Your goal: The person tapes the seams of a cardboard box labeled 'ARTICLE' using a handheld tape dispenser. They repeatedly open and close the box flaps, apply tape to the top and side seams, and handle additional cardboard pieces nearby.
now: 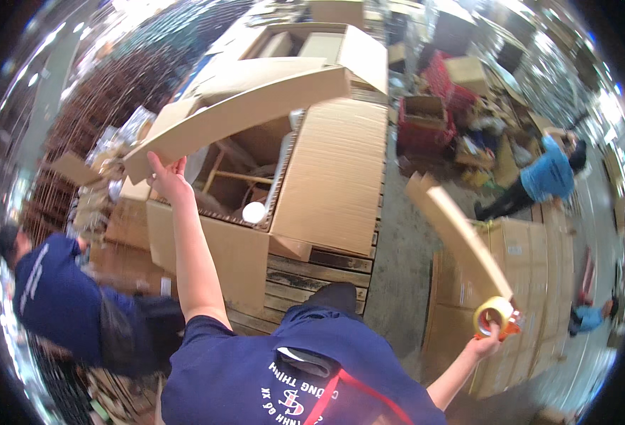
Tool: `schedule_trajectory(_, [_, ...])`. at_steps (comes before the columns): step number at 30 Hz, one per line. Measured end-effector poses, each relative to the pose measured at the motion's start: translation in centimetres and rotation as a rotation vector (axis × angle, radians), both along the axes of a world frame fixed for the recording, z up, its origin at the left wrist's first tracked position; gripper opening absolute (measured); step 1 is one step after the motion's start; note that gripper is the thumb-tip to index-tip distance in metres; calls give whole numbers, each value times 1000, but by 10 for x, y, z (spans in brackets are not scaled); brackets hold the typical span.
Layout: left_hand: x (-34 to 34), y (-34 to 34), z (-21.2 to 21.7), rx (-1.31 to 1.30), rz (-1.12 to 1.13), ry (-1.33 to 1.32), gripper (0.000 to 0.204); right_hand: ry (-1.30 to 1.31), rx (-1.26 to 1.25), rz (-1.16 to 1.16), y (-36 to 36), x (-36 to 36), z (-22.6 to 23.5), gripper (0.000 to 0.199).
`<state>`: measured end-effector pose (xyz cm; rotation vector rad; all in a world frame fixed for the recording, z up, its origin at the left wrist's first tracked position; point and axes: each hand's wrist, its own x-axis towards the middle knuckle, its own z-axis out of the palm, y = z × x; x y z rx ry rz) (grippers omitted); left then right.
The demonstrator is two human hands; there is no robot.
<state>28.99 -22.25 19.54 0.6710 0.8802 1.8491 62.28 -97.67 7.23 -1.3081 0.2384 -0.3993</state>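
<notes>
My left hand [167, 180] is raised and grips the lower edge of a long cardboard flap [256, 106] that is lifted over a large open carton [206, 248]. Wooden pieces and a white round object [254, 212] lie inside the carton. Out to the lower right, my right hand [486, 346] holds a tape dispenser with a yellowish tape roll [495, 314] and an orange frame. Just above that hand a narrow cardboard strip [461, 234] slants upward.
The carton stands on a wooden pallet [312, 273]. A person in a dark blue shirt [50, 297] bends at the left. Flat cartons [539, 283] lie on the right, red crates [426, 124] behind. Two people in light blue [546, 177] [589, 319] work at right.
</notes>
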Motion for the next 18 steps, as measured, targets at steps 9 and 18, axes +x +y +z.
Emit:
schedule_trajectory(9, [33,-160,-155,-42,-59,1074,41,-233,290,814,214,182,88,46])
schedule_trajectory(18, [157,-138,-229,75,-821,1604,49,26,111,1669,591,35,42,43])
